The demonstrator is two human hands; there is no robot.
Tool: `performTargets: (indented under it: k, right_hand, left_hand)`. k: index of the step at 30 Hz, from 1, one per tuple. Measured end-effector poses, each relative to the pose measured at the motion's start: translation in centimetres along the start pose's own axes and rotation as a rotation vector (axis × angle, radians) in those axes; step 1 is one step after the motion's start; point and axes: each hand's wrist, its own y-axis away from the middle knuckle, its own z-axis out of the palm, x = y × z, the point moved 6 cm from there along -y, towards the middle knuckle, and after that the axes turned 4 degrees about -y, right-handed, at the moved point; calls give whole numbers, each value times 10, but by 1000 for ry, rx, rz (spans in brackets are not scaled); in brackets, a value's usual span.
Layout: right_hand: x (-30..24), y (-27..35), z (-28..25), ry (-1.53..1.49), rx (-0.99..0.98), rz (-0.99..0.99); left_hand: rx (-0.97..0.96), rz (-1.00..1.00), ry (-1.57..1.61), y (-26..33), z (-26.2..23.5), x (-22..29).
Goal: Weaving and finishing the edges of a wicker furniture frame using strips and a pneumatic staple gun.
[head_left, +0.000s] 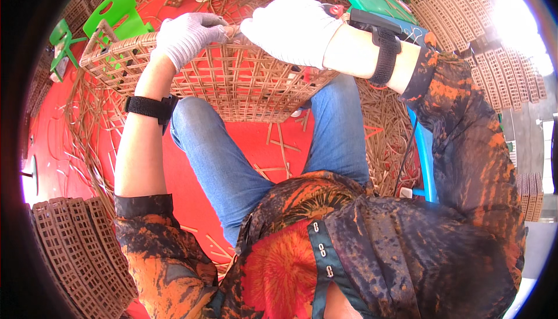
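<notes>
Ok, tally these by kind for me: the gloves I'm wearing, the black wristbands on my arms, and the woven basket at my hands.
White gloves: 2
Black wristbands: 2
Woven basket: 1
Total: 5

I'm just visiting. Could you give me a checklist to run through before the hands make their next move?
1. Left hand gloved: ok.
2. Right hand gloved: ok, though the glove looks washed out by brightness.
3. Both hands at the basket's upper rim: ok.
4. Firm grip by both hands: cannot tell.
5. Basket braced against the knees: cannot tell; contact is unclear.
6. Floor free of loose strips: not ok, many lie around.
</notes>
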Motion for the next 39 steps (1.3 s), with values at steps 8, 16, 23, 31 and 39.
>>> performTargets:
  k: [8, 16, 23, 31, 39]
  right_hand:
    - [-5, 15, 16, -77, 36, 53]
    - [-151, 16, 19, -547, -473, 6]
    - [-19, 42, 36, -596, 9, 244]
    - [27, 33, 27, -223, 103, 347]
    - [16, 24, 34, -202, 210, 308]
  left_hand:
    - [65, -21, -12, 6, -1, 3]
    - [197, 117, -125, -17, 0, 14]
    - [158, 148, -174, -22, 8, -3]
    - [35, 104, -14, -19, 8, -6]
    - [43, 82, 22, -15, 5, -4]
